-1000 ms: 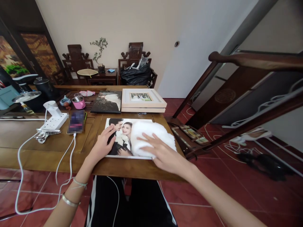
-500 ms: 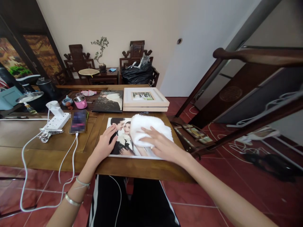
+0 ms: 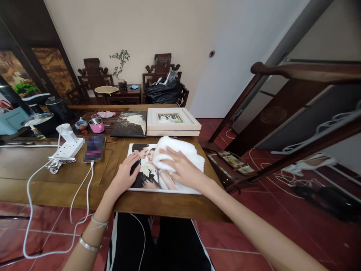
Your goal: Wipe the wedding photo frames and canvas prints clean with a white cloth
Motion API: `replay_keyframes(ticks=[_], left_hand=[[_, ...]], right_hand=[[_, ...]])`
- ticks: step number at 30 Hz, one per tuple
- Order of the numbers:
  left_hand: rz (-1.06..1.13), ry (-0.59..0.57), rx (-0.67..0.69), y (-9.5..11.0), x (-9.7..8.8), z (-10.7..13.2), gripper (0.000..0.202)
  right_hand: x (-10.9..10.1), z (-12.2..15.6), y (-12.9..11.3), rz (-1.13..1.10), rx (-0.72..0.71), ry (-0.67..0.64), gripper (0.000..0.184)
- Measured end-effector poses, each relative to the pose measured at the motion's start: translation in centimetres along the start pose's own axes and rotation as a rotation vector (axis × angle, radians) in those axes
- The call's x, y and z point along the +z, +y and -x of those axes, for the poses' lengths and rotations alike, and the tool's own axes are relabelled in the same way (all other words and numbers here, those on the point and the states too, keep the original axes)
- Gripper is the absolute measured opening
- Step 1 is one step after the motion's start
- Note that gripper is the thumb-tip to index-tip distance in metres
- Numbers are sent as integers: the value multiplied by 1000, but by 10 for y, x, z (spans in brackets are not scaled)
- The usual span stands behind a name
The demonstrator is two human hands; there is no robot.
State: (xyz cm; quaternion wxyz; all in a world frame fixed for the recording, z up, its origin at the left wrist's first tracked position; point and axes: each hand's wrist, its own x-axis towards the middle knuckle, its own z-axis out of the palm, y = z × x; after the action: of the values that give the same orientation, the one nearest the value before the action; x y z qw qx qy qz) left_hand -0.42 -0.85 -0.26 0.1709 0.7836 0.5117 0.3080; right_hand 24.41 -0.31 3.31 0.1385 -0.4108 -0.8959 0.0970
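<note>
A photo panel (image 3: 150, 174) showing a couple lies flat near the front edge of the wooden table. My left hand (image 3: 127, 172) rests on its left side, fingers stretched out and holding nothing. A folded white towel (image 3: 187, 150) covers the upper right of the panel. My right hand (image 3: 183, 169) grips the towel from above, fingertips sunk into its folds, and presses it against the picture. The towel hides part of the picture beneath it.
Behind the panel lie a dark photo panel (image 3: 130, 123) and stacked light wooden frames (image 3: 194, 124). To the left are a power strip (image 3: 70, 146), a charging phone (image 3: 94, 148), white cables and a pink cup (image 3: 96, 126). A wooden chair (image 3: 254, 113) stands to the right.
My right hand has slid the towel a little to the left over the picture. My left hand stays on the panel's left side. The camera view has tilted slightly.
</note>
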Motion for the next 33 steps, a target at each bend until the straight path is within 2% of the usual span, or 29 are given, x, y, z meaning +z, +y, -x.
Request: replay_keyframes(ticks=[4, 6, 8, 11, 18, 21, 24, 30, 33], left_hand=[[3, 2, -6, 0, 0, 0, 42], [3, 2, 0, -1, 0, 0, 42], [1, -1, -5, -1, 0, 0, 43], [-3, -8, -25, -1, 1, 0, 43], [24, -30, -36, -1, 1, 0, 44], [41, -44, -44, -1, 1, 1, 46], [29, -40, -33, -1, 2, 1, 46], [11, -41, -26, -1, 1, 2, 45], [17, -49, -31, -1, 0, 2, 45]], right_hand=[[8, -50, 9, 123, 105, 12, 53], [9, -62, 8, 155, 121, 8, 49], [7, -63, 4, 159, 115, 6, 45], [2, -42, -9, 134, 53, -30, 43], [-4, 56, -52, -10, -221, -164, 59], [-5, 70, -54, -45, -287, -206, 57], [-3, 51, -38, -51, -280, -158, 60], [3, -34, 14, -23, -208, -64, 49], [5, -64, 26, 1, -172, -38, 56]])
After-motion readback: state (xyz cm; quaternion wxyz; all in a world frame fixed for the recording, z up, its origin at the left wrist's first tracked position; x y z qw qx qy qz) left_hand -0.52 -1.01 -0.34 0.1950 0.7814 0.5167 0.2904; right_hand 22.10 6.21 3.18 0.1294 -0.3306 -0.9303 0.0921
